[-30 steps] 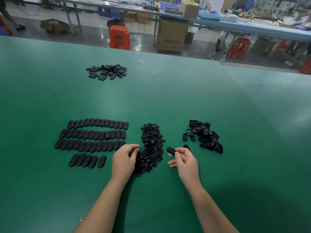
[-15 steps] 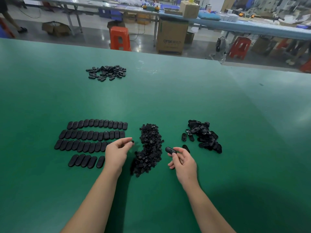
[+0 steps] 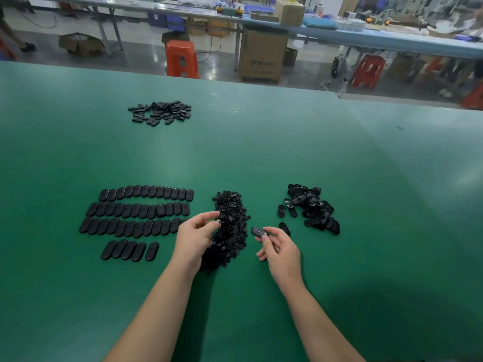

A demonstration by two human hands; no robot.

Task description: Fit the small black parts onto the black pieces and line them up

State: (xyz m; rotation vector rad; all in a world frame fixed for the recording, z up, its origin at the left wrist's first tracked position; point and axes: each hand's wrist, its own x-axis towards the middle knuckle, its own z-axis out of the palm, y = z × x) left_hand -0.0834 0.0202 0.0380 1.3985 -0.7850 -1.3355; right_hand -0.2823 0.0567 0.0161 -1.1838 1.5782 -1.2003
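My right hand pinches one oval black piece just right of the heap of small black parts. My left hand hovers at the heap's left edge, thumb and fingertips pinched together on what looks like a small part; it is too small to see clearly. A loose pile of oval black pieces lies to the right. Several neat rows of fitted pieces are lined up on the left of the green table.
Another pile of black ovals lies far back on the left. Past the table's far edge stand orange stools, a cardboard box and long benches. A single oval lies beside my right hand.
My left hand has lifted out of the heap of small parts with its fingertips pinched and moved slightly toward my right hand. My right hand keeps the oval piece almost still.
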